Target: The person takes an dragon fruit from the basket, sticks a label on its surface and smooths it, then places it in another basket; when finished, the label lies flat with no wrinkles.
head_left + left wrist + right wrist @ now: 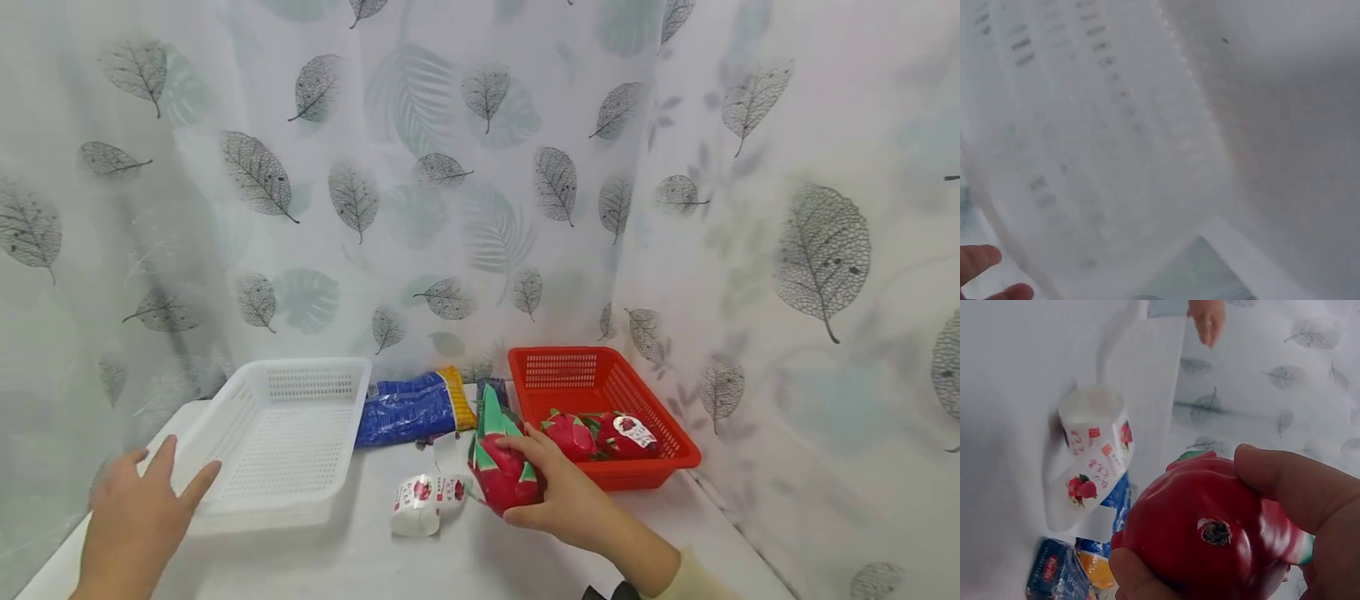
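Observation:
A red dragon fruit (501, 467) with green scales is gripped by my right hand (558, 492), above the table left of the red basket (678, 454). In the right wrist view, thumb and fingers curl round the fruit (1179, 519), its dark stem end facing the camera. Two more dragon fruits (568, 435) lie in the red basket; the right one carries a white label (634, 431). My left hand (142, 512) has its fingers spread by the near left side of the white basket (285, 508). In the left wrist view, its fingertips (1016, 292) show near the basket rim.
A roll of printed fruit labels (417, 508) stands on the white table (390, 575) between the baskets, its strip partly unrolled. Behind it lies a blue and yellow package (408, 408). A smaller dark blue pack (1050, 569) shows in the right wrist view. A leaf-patterned curtain (450, 208) surrounds the table.

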Available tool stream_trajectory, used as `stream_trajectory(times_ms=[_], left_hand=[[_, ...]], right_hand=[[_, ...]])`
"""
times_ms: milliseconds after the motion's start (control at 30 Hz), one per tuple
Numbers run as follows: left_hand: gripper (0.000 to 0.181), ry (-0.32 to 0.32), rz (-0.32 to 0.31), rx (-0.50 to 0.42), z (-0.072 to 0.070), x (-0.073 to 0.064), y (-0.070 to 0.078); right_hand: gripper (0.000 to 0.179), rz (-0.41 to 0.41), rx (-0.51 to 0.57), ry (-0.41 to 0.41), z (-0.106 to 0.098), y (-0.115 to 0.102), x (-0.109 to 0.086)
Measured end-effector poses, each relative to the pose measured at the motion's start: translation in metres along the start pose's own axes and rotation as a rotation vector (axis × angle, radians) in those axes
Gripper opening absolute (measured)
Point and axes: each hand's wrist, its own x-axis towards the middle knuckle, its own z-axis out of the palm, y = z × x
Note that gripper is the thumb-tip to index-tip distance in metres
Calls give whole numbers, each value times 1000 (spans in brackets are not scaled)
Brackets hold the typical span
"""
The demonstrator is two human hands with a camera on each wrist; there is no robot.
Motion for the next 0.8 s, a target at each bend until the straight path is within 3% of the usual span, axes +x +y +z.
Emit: stream_trajectory(times_ms=[67,100,167,200,267,333,400,467,567,800], left_hand=[[72,223,187,16,3,-3,29],[65,297,266,13,3,-4,46],[52,370,402,-10,4,-7,82],[47,360,450,-28,5,-8,100],[38,232,497,-75,7,-13,137],[35,27,507,-109,12,-20,169],[36,-171,499,-132,21,-25,195],[41,-316,500,-143,31,-29,214],[48,-428,521,-167,46,-29,231],[59,-559,500,-173,71,-22,248]], right_hand=[[90,14,4,-15,2,4,0],[90,21,7,-22,3,6,0],[91,34,13,-35,5,9,-1],[90,39,13,-42,6,11,-1],[90,48,11,-54,7,13,-1],[89,55,7,-67,9,14,-2],[89,57,7,-78,10,14,-2],[88,57,11,-87,11,14,-3],[89,64,11,-95,12,15,-3],[88,52,-2,-110,14,20,-2]])
